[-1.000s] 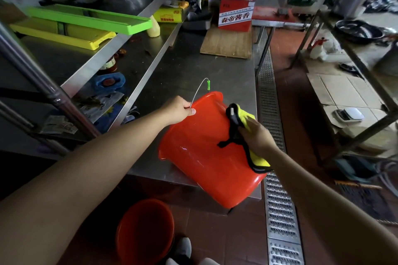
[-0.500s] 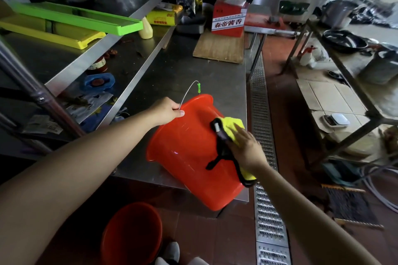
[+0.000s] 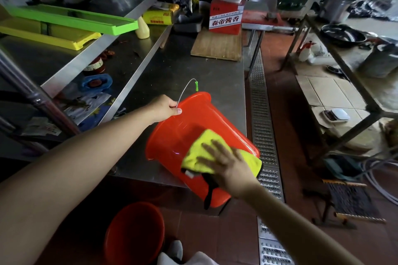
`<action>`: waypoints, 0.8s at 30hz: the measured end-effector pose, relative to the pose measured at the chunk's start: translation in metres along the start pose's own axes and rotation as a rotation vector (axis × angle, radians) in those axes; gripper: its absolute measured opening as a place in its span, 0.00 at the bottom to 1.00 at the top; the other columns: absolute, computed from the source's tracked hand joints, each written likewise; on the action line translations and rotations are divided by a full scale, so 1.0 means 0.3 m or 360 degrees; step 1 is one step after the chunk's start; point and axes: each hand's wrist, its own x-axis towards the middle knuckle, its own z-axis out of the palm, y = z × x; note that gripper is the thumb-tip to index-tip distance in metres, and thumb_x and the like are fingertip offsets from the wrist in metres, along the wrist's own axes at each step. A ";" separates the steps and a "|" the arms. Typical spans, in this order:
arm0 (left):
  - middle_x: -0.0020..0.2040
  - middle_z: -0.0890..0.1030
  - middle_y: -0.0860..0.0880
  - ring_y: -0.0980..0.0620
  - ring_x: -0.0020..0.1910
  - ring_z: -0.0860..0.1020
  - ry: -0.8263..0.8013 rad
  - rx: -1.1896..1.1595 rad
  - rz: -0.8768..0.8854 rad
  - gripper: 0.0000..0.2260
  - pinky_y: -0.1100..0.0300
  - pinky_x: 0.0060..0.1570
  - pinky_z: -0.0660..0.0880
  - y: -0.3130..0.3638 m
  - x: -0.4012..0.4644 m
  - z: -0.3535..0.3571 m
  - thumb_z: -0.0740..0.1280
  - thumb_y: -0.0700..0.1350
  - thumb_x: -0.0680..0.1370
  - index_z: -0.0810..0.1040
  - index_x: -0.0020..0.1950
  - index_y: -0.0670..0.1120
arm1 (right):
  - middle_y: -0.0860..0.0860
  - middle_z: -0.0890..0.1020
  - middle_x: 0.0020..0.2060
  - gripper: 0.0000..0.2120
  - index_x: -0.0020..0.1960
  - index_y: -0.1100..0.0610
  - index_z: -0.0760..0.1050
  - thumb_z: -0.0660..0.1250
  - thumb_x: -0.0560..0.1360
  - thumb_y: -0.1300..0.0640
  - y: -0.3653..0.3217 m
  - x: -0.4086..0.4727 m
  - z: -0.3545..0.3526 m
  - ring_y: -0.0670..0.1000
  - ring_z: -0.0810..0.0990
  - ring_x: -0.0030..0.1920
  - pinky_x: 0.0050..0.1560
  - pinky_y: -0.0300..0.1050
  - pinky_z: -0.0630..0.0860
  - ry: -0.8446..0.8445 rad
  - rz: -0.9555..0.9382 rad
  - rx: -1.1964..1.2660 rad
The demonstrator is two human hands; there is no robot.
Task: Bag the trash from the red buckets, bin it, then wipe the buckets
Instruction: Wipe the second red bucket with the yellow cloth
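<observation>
Evidently at the wiping stage, the left hand pinches the tilted red bucket while the flat right hand presses a yellow cloth; the floor bucket waits.

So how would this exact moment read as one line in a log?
step: wiping | left hand: grips red bucket rim | right hand: presses yellow cloth flat on its side | second bucket: on floor
</observation>
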 end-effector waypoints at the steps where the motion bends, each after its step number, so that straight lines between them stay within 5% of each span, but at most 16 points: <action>1: 0.70 0.74 0.46 0.45 0.69 0.71 0.0009 0.0001 0.0002 0.22 0.50 0.65 0.68 0.003 -0.002 0.002 0.70 0.54 0.77 0.76 0.68 0.48 | 0.47 0.60 0.80 0.25 0.75 0.40 0.66 0.62 0.78 0.46 0.066 0.005 -0.025 0.55 0.60 0.79 0.68 0.59 0.67 0.0028 0.0179 0.0143; 6: 0.70 0.73 0.46 0.44 0.70 0.71 0.0036 0.0013 -0.0025 0.22 0.46 0.65 0.69 0.017 -0.015 0.017 0.69 0.55 0.77 0.75 0.69 0.48 | 0.51 0.71 0.74 0.25 0.74 0.52 0.71 0.68 0.79 0.48 0.274 -0.016 -0.080 0.53 0.67 0.75 0.71 0.42 0.62 0.0102 0.1311 0.0999; 10: 0.68 0.76 0.45 0.44 0.68 0.73 0.0026 -0.0051 -0.0049 0.22 0.48 0.64 0.70 0.025 -0.015 0.017 0.69 0.53 0.77 0.75 0.69 0.47 | 0.51 0.68 0.76 0.25 0.74 0.46 0.70 0.69 0.78 0.48 0.102 -0.065 -0.034 0.58 0.66 0.75 0.67 0.61 0.67 0.0179 0.0891 0.0338; 15: 0.66 0.77 0.45 0.45 0.65 0.75 -0.0017 -0.0125 -0.0049 0.22 0.48 0.65 0.72 0.026 -0.019 0.016 0.70 0.53 0.77 0.75 0.68 0.47 | 0.50 0.56 0.81 0.30 0.77 0.42 0.64 0.64 0.76 0.50 -0.123 -0.186 0.061 0.60 0.54 0.80 0.70 0.65 0.59 0.0031 0.0196 -0.0258; 20: 0.64 0.79 0.46 0.47 0.63 0.76 -0.0074 -0.0215 -0.0032 0.21 0.53 0.62 0.72 0.006 -0.030 0.000 0.71 0.52 0.76 0.77 0.67 0.47 | 0.49 0.58 0.80 0.31 0.75 0.41 0.67 0.72 0.74 0.50 -0.154 -0.069 0.045 0.60 0.57 0.79 0.69 0.65 0.64 -0.0032 0.0291 -0.0242; 24: 0.63 0.79 0.47 0.49 0.64 0.76 -0.0071 -0.0237 0.0018 0.20 0.58 0.60 0.71 -0.012 -0.024 -0.003 0.72 0.52 0.76 0.78 0.65 0.46 | 0.49 0.56 0.81 0.32 0.77 0.41 0.63 0.71 0.76 0.50 -0.209 0.152 0.048 0.60 0.53 0.80 0.73 0.66 0.56 -0.0068 0.0307 -0.0260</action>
